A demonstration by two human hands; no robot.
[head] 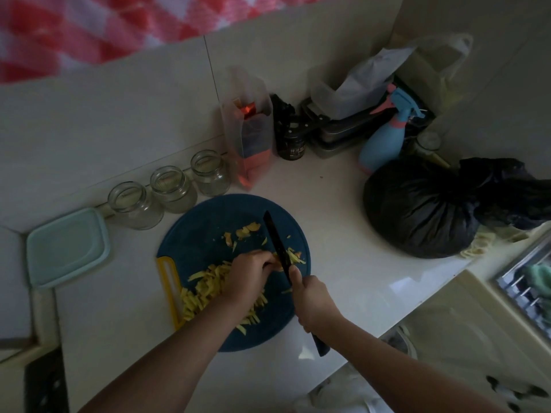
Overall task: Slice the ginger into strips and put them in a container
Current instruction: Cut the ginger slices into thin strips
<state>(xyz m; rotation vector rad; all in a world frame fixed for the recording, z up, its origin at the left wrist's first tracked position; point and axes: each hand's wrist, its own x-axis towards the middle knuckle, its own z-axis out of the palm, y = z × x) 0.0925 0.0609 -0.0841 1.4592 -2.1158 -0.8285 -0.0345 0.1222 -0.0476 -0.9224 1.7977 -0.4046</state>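
Note:
A round dark blue cutting board with a yellow handle lies on the white counter. A heap of yellow ginger strips covers its near left part, and a few peel scraps lie farther back. My left hand curls its fingers down on a ginger piece beside the blade. My right hand grips the handle of a black knife, whose blade points away from me and stands against the ginger. A pale green lidded container sits to the left of the board.
Three empty glass jars line the wall behind the board. A clear bag of packets, a dark bottle, a blue spray bottle and a full black bag crowd the back right. The counter edge runs on the right.

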